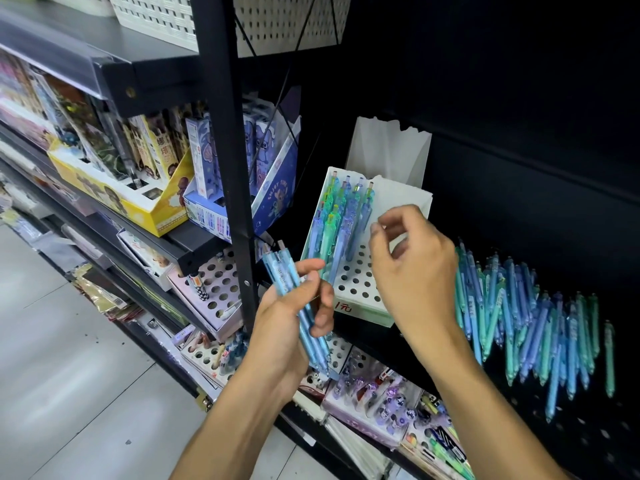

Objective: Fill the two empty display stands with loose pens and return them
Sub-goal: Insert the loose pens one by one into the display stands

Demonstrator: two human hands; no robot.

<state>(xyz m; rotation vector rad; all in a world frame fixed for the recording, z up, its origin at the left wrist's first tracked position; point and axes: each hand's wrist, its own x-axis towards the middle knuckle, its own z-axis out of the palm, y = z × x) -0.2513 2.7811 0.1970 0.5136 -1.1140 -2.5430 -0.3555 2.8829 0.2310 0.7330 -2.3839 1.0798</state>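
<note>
The black shelf (433, 344) carries everything here, and the white display stand (356, 282) sitting tilted on it is the fixed mark. Behind the stand a second white stand (388, 150) leans upright against the dark back panel; whether it holds any pens cannot be told. To the right of the stand, well apart from it, lies the heap of loose pens (533, 313), blue and green, spread flat on the shelf. In the stand itself, a cluster of standing pens (341, 216) fills the rear left holes, while the front and right holes are open.

The right hand (412, 271) hovers above the stand's right half, fingers loosely curled with thumb and forefinger near each other; it appears to hold nothing. The left hand (294, 317), just left of the stand's front corner, grips a bundle of blue pens (294, 303) around their middles.

These pens look light, stiff and smooth-barrelled, likely to slip from a bunch. Each is best pinched near its upper half, tip down, so it drops straight into a hole.
</note>
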